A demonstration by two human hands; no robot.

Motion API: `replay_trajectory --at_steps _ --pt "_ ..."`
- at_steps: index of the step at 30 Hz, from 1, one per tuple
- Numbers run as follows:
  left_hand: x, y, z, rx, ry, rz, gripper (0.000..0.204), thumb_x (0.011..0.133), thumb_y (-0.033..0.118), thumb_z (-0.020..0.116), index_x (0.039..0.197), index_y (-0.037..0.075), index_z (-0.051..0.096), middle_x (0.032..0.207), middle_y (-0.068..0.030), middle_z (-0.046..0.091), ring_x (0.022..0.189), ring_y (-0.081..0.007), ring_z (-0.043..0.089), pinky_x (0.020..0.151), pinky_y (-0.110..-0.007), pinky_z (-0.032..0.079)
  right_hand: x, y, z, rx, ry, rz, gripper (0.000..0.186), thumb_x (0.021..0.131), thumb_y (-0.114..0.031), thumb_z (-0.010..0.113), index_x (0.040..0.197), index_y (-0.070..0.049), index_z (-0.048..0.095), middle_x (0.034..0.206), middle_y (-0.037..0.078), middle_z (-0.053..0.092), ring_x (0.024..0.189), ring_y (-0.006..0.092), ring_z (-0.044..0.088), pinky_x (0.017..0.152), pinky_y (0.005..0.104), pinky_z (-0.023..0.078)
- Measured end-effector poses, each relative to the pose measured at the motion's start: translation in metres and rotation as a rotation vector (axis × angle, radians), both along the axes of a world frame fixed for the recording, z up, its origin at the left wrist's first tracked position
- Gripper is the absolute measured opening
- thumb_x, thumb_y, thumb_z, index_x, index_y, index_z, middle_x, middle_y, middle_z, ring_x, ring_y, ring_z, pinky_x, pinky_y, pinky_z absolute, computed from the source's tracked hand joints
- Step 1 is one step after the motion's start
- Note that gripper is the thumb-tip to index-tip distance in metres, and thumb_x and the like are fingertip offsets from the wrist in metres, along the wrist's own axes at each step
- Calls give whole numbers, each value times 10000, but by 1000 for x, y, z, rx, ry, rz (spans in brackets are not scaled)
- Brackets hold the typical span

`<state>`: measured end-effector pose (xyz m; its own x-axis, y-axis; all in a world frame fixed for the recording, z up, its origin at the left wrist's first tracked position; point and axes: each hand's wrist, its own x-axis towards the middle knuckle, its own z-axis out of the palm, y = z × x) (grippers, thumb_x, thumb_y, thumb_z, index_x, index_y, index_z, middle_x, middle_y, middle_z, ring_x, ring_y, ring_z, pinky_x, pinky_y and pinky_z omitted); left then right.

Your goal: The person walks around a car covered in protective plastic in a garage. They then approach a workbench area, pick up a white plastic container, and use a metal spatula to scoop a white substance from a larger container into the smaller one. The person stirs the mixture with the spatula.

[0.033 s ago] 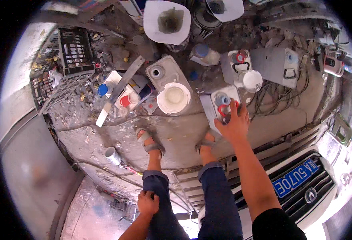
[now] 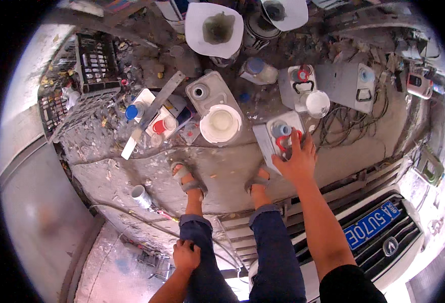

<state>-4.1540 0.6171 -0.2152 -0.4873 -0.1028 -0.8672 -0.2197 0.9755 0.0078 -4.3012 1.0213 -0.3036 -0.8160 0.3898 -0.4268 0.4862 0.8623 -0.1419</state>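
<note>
I stand on a dirty concrete floor in sandals and blue jeans. My right hand [image 2: 295, 160] reaches down to a grey rectangular can [image 2: 269, 142] by my right foot, its fingers curled at the can's red handle [image 2: 282, 143], next to a blue cap [image 2: 282, 130]. My left hand [image 2: 186, 255] rests on my left thigh with its fingers curled against the jeans, holding nothing.
A white lidded tub [image 2: 221, 124] sits against another grey can [image 2: 202, 93]; more grey cans [image 2: 353, 83] lie to the right beside tangled cables [image 2: 341, 123]. A long wooden stick [image 2: 149, 117], small paint cans, white paper funnels [image 2: 215, 26], a small cup [image 2: 141, 196] and a car front [image 2: 384, 237].
</note>
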Motion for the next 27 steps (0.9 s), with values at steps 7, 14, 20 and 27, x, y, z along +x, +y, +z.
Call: replay_trajectory --at_steps 7,14,20,27 --pt "-1 0 2 -24 -10 40 299 791 298 588 971 75 675 1100 -185 567 1019 -384 538 847 -480 484 -19 3 103 47 -238 361 857 637 -459 719 1400 -209 417 1465 185 312 1219 460 415 970 581 370" --pt "8 -13 -2 -23 -44 116 337 800 315 576 1014 74 672 1147 -179 551 1079 -373 512 887 -485 465 -60 -13 148 44 -417 668 804 652 -493 700 1369 -215 464 1452 199 347 1158 472 486 901 613 426" --pt "11 -16 2 -26 -47 176 342 802 315 575 1030 78 669 1149 -175 549 1087 -367 506 907 -472 453 -113 -51 163 35 -572 788 797 622 -487 667 1332 -158 517 1389 200 437 1119 463 521 906 549 457" --pt "18 -23 -2 2 -23 263 339 789 303 586 1024 73 670 1176 -178 536 1094 -368 497 921 -469 442 -168 -88 164 18 -886 806 781 631 -525 630 1305 -140 549 1284 200 533 1093 375 568 917 431 474"
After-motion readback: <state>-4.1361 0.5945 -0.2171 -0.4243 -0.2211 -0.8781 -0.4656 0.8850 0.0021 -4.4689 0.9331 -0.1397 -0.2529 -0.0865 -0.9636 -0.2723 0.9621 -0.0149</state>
